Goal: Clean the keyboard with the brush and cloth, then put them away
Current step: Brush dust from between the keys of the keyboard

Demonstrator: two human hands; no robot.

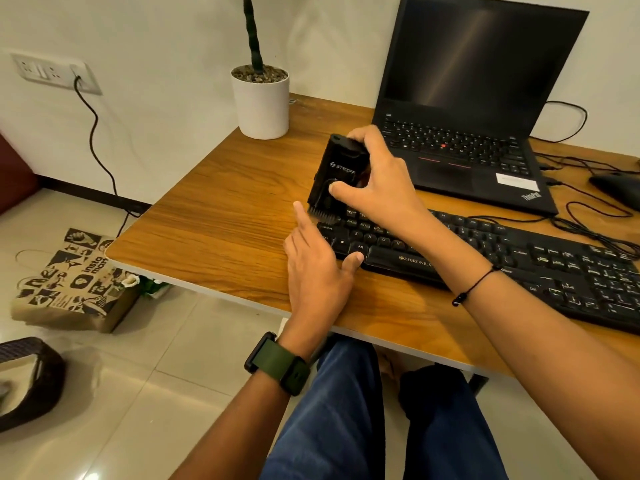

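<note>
The right hand (pixel 375 178) has its fingers clamped around the black brush (pixel 337 178), holding it upright so the bristles point down onto the far-left corner keys of the black keyboard (pixel 485 258), a grip that seems meant to drive the bristles between the keys. The left hand (pixel 317 268) rests at the keyboard's near-left end, fingers apart and holding nothing, thumb against the front edge, probably steadying it on the wooden desk (pixel 221 220). No cloth is visible.
</note>
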